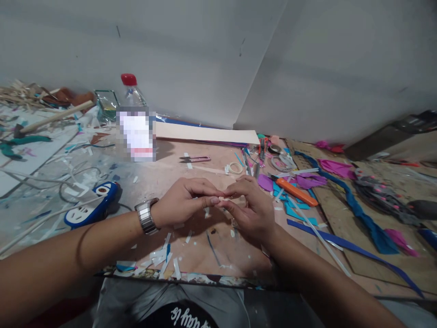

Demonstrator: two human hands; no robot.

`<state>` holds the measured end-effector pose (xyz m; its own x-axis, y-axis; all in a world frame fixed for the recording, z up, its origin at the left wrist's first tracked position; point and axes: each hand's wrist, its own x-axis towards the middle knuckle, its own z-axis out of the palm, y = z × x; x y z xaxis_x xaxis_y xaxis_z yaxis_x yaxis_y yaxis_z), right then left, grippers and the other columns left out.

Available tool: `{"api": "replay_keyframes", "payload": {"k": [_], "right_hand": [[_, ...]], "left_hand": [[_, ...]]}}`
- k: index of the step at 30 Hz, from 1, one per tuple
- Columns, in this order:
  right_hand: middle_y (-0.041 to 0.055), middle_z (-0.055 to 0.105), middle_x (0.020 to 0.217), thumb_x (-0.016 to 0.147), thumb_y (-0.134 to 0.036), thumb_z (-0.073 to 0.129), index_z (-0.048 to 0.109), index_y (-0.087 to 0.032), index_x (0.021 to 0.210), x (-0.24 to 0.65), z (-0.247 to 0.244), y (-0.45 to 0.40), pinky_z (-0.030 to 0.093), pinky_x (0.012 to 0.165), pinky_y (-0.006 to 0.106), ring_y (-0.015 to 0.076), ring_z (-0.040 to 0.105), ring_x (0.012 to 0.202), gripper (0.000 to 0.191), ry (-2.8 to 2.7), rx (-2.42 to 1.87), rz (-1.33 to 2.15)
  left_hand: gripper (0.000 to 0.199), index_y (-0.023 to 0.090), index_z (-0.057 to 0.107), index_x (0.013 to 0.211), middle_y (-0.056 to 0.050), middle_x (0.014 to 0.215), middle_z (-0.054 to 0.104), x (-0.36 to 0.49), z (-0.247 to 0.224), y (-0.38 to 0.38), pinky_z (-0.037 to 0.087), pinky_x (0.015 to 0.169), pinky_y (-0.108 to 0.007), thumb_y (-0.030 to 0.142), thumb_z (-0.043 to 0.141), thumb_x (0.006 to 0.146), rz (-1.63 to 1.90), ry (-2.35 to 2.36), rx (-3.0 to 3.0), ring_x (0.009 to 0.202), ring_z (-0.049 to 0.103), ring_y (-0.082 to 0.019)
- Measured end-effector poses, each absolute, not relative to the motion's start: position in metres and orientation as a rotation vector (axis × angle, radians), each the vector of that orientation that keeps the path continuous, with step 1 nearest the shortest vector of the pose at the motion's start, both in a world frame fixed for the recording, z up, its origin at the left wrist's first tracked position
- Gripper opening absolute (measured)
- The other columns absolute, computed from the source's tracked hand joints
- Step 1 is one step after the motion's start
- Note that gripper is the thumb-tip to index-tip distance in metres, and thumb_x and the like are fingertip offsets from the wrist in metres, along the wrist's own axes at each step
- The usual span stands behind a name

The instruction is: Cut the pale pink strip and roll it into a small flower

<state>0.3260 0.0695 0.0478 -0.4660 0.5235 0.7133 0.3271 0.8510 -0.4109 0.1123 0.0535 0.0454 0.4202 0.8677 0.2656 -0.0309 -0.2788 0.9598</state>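
Over the middle of the work table, my left hand (186,199) and my right hand (251,205) meet fingertip to fingertip. Pinched between the thumbs and fingers of both is a small pale piece (221,199), too small and too covered to name. A metal watch sits on my left wrist. Beyond the hands lie thread snips (195,159) with a pink handle and a roll of cream tape (235,168). Right of my right hand, an orange utility knife (296,192) rests on blue and purple scraps.
At left stands a blue-and-white power strip (91,206) with cables. A red-capped bottle (135,98) stands near the wall beside a long cream strip (208,132). Green-handled pliers (25,142) lie far left. Blue ribbon (355,207) crosses a wooden board at right. Paper scraps litter the front edge.
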Motion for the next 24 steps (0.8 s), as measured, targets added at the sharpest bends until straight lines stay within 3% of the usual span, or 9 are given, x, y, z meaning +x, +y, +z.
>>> {"api": "replay_keyframes", "payload": {"k": [6, 16, 24], "right_hand": [[0.0001, 0.073, 0.080, 0.093, -0.028, 0.074, 0.066, -0.022, 0.094, 0.3246, 0.0483, 0.0687, 0.043, 0.083, 0.039, 0.0168, 0.062, 0.071, 0.010, -2.097, -0.614, 0.289], [0.0014, 0.076, 0.081, 0.089, -0.017, 0.077, 0.071, -0.022, 0.094, 0.3268, 0.0490, 0.0672, 0.044, 0.086, 0.042, 0.0167, 0.068, 0.071, 0.009, -2.094, -0.575, 0.241], [0.0009, 0.077, 0.081, 0.090, -0.019, 0.076, 0.072, -0.022, 0.093, 0.3257, 0.0510, 0.0674, 0.042, 0.089, 0.042, 0.0164, 0.068, 0.072, 0.006, -2.149, -0.599, 0.218]], "left_hand": [[0.020, 0.017, 0.079, 0.100, -0.005, 0.096, 0.081, 0.1166, 0.0432, 0.0507, 0.058, 0.078, -0.024, 0.024, 0.082, 0.082, 1.045, 0.817, 1.279, 0.084, 0.074, -0.014], [0.012, 0.016, 0.079, 0.090, -0.004, 0.087, 0.080, 0.1170, 0.0430, 0.0502, 0.056, 0.076, -0.022, 0.027, 0.080, 0.084, 1.068, 0.837, 1.313, 0.077, 0.072, -0.011], [0.014, 0.015, 0.079, 0.088, -0.004, 0.085, 0.080, 0.1171, 0.0428, 0.0500, 0.054, 0.073, -0.023, 0.028, 0.081, 0.082, 1.047, 0.892, 1.303, 0.074, 0.070, -0.012]]}}
